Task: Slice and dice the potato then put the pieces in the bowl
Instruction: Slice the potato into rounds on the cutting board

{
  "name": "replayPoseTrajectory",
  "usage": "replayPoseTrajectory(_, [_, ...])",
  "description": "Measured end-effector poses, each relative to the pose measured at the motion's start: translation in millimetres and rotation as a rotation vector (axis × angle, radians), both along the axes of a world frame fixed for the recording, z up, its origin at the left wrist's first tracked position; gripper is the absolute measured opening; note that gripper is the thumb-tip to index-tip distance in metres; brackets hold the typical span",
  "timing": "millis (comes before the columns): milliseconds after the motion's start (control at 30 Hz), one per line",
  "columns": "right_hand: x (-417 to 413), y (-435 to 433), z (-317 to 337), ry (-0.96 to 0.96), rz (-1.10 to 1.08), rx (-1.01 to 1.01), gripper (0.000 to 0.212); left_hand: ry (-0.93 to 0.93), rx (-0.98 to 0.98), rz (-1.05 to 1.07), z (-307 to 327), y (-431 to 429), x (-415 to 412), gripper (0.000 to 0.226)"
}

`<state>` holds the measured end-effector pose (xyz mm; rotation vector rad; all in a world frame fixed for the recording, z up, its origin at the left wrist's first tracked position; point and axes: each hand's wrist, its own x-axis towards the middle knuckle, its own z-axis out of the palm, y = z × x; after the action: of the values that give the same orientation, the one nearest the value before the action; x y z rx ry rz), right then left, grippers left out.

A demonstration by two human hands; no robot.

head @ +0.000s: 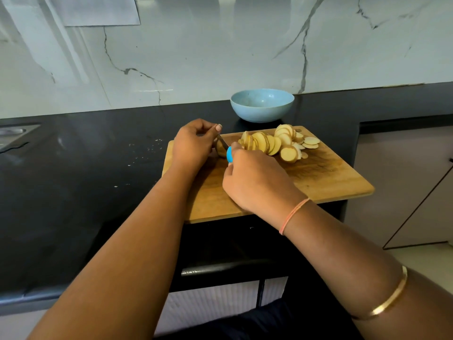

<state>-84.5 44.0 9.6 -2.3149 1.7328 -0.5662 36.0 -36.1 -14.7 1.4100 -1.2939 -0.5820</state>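
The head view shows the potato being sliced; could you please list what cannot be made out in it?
1. potato end: head view, mostly covered by the left hand; how much remains is unclear.
2. knife: head view, handle buried in the right hand, blade mostly hidden.
3. sink: head view, cut off by the left edge.

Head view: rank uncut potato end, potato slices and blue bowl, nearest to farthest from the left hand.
1. uncut potato end, gripped by the left hand.
2. potato slices, right of it on the cutting board.
3. blue bowl, behind the board.
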Motion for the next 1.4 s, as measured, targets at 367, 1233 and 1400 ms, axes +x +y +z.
replayPoseTrajectory(367, [-3, 0, -4, 0.057, -0.009, -0.026, 0.055, 0.331, 0.433, -0.071, 25, -13, 1, 0.041])
replayPoseTrajectory(1233, [-1, 1, 0, -0.02, -0.03, 0.116, 0.049, 0.211, 0.494, -0.037, 25, -15, -9, 0.019])
replayPoseTrajectory(1400, [0, 1, 1, 0.003, -0.029, 0.133, 0.049, 0.147, 0.428, -0.036, 21, -14, -8, 0.02])
